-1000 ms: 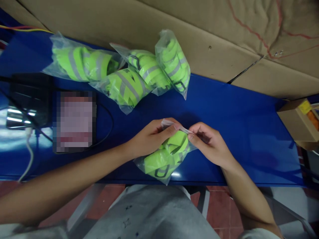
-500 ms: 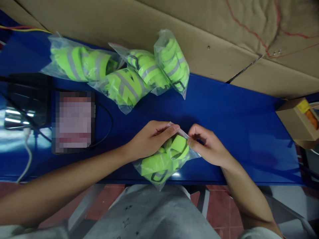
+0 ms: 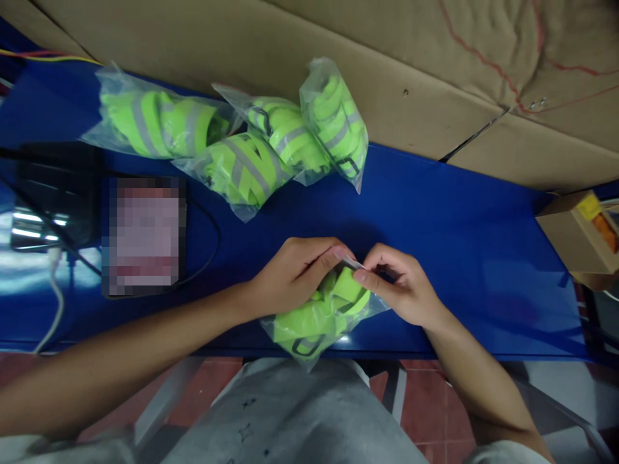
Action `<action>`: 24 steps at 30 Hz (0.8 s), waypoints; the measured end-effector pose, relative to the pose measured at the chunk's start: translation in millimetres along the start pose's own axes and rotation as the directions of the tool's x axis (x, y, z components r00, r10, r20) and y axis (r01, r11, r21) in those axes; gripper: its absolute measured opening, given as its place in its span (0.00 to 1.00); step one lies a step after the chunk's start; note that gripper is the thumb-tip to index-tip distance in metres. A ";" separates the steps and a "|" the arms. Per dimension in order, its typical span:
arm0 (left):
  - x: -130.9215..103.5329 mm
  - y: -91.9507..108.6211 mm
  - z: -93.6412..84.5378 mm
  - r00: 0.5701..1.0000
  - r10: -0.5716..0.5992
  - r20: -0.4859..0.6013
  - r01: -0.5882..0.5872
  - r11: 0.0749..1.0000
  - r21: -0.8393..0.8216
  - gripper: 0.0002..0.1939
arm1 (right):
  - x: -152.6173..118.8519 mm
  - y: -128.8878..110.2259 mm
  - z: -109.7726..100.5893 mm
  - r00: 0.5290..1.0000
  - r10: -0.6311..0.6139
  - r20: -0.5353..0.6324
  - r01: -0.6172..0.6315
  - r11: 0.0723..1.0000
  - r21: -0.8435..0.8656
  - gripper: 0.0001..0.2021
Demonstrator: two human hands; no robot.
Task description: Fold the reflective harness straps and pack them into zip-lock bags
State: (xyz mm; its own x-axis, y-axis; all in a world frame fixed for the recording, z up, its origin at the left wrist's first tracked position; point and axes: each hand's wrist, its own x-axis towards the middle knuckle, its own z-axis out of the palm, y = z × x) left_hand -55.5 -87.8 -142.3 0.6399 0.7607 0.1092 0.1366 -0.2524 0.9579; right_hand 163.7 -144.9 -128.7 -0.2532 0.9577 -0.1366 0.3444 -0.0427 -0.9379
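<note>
At the near edge of the blue table lies a clear plastic bag [image 3: 309,332] with folded neon-yellow reflective straps and a black buckle inside. My left hand [image 3: 294,274] pinches the bag's upper edge between thumb and fingers, its palm covering the bag's left side. On the other end of that edge, my right hand [image 3: 399,280] is closed with thumb and forefinger on the plastic. The two hands are a short way apart, the edge running between them. Whether the bag's mouth is sealed I cannot tell.
Several filled bags of neon straps [image 3: 242,167] lie along the back of the blue table [image 3: 435,258], against a cardboard panel [image 3: 387,84]. To the left are a blurred-out device [image 3: 145,238], a black box [image 3: 58,187] and cables. A small cardboard box [image 3: 575,232] stands at the right.
My right hand has shifted slightly left along the bag's edge, closer to my left hand. Both still grip the bag, which stays in place.
</note>
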 end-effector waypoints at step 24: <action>-0.5 -4.6 1.0 0.993 0.074 0.096 -0.086 0.988 0.126 0.12 | -0.7 3.7 2.5 0.991 -0.069 0.115 0.081 0.991 -0.102 0.11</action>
State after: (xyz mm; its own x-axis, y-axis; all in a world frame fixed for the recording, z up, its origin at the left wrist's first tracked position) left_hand -55.7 -87.6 -147.1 0.7180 0.6788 0.1540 0.1749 -0.3902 0.9040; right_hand 162.9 -146.4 -132.8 -0.3787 0.9193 -0.1070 0.4131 0.0645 -0.9084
